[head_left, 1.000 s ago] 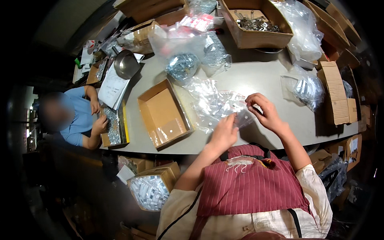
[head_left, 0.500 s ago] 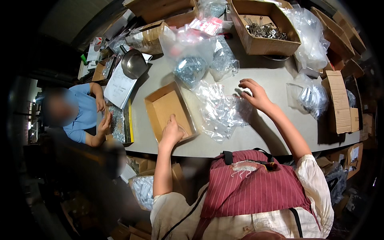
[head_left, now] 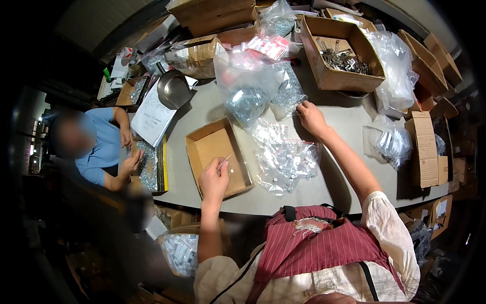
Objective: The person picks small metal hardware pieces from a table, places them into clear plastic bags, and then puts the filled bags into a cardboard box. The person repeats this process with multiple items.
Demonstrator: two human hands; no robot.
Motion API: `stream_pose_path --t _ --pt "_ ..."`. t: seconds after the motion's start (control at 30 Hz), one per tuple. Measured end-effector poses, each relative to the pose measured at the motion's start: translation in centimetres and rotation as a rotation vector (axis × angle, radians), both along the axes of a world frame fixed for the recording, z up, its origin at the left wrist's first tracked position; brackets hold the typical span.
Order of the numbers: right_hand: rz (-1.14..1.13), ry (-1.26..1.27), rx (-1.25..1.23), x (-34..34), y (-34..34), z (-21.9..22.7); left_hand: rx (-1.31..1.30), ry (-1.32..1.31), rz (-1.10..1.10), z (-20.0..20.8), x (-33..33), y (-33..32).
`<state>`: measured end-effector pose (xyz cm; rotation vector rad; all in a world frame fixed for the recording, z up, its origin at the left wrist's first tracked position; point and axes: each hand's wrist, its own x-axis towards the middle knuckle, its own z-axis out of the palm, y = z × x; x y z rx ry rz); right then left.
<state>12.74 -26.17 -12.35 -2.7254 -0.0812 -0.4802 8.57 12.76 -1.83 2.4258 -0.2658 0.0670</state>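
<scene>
My left hand (head_left: 214, 183) is over the near end of a shallow open cardboard box (head_left: 207, 144), its fingers pinching a thin clear plastic bag (head_left: 226, 161). A small white round piece shows beside those fingers. At the far side of the table my right hand (head_left: 312, 119) has its fingers bent against the lower corner of a clear bag of small metal parts (head_left: 289, 96); its fingertips are partly hidden. Between the hands lies a pile of small clear zip bags (head_left: 288, 164) with little parts inside. Just beyond the box sits a larger clear bag of metal parts (head_left: 248, 104).
A carton of metal pieces (head_left: 349, 81) stands at the back right, near a bulky clear bag (head_left: 391, 144). At the left are a metal scoop (head_left: 173, 90) on papers (head_left: 152, 119) and a co-worker in a blue shirt (head_left: 101, 137) beside a tray of parts (head_left: 163, 169).
My right hand has moved from above the small zip bags to the bag of metal parts farther back. My left hand has risen from the box floor, and a thin clear bag now shows in its fingers.
</scene>
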Motion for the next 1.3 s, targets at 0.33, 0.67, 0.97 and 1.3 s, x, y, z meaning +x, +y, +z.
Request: stream_pose_path --t 0.33,0.67,0.97,1.3 --pt "0.093 -0.003 0.012 -6.5 -4.8 0.4 -0.383 0.128 -0.062 3.2 -1.2 -2.4" --pt "-0.092 0.002 0.211 -9.2 -5.7 1.0 -0.300 -0.114 -0.227 3.9 -2.0 -5.1" --pt "-0.050 0.055 0.188 -8.4 -5.2 1.0 -0.316 -0.083 -0.230 2.5 -4.0 -5.5" --pt "-0.022 -0.006 0.152 -9.8 -5.5 0.8 -0.455 0.344 -0.334 0.7 -8.6 -8.5"
